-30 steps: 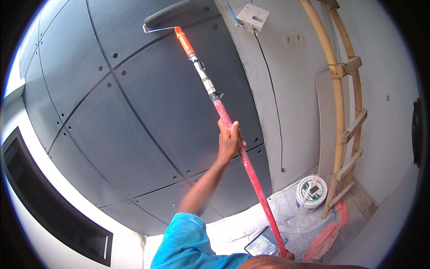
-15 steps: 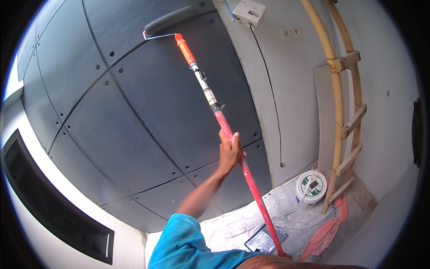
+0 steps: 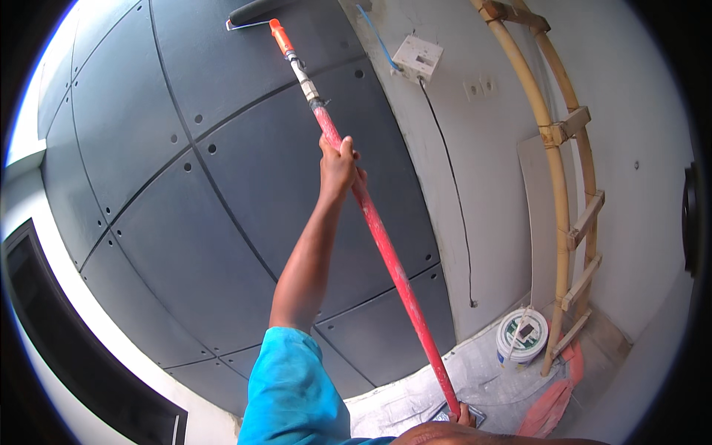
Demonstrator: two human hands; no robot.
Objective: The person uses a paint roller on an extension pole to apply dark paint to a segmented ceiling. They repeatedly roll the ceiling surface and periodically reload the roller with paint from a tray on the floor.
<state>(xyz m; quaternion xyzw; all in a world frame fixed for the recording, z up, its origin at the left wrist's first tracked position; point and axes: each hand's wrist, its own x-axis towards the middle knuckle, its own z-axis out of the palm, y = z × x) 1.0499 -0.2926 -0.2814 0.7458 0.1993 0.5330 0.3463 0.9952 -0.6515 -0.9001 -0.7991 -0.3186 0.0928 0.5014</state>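
A paint roller (image 3: 254, 10) with a dark, paint-covered sleeve is up against the grey panelled wall (image 3: 326, 230). Its orange handle (image 3: 281, 38) is fixed to a long red extension pole (image 3: 397, 274) by a white, wired-on joint. My left hand (image 3: 338, 169) grips the pole's upper part with the arm stretched upward, in a blue sleeve. Low at the bottom edge, my right hand (image 3: 464, 417) is closed round the pole's lower end, partly hidden by my forearm. Behind that hand, a paint tray (image 3: 478, 415) is mostly covered.
A bamboo ladder (image 3: 558, 200) leans at the right. By its foot stand a white paint bucket (image 3: 521, 335) and a pink cloth (image 3: 547, 406), on plastic sheeting (image 3: 415, 393). A junction box (image 3: 417, 59) with a hanging black cable (image 3: 449, 165) is on the white wall.
The roller has gone higher up the wall, nearing the top of the view. My left hand has risen with the pole, its arm straighter. More of my right hand shows.
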